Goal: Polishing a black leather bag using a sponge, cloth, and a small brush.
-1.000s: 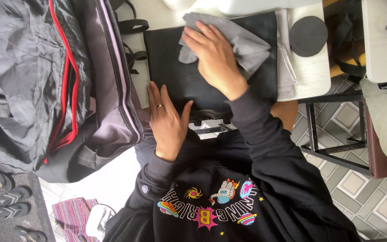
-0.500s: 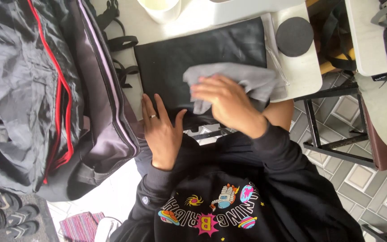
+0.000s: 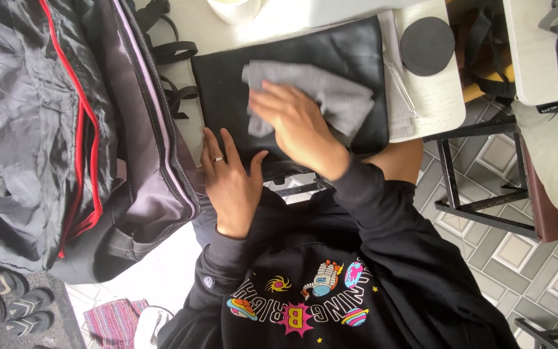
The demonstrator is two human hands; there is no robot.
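Right hand [image 3: 295, 126] lies flat with fingers spread on a crumpled grey cloth [image 3: 318, 97], pressing it against a flat black leather bag [image 3: 227, 90] that rests on the white worktop [image 3: 292, 22]; its grip is released, nothing clenched. Left hand [image 3: 230, 181], wearing a ring, lies open-palmed on the bag's near edge, holding nothing. Large open black duffel bag with red trim [image 3: 66, 129] stands just beside the leather bag at left, its interior showing only dark lining. White cup [image 3: 234, 8] stands at the worktop's far edge. Round black disc [image 3: 427, 45] lies on a pale board near the worktop's right edge, apart from the leather bag.
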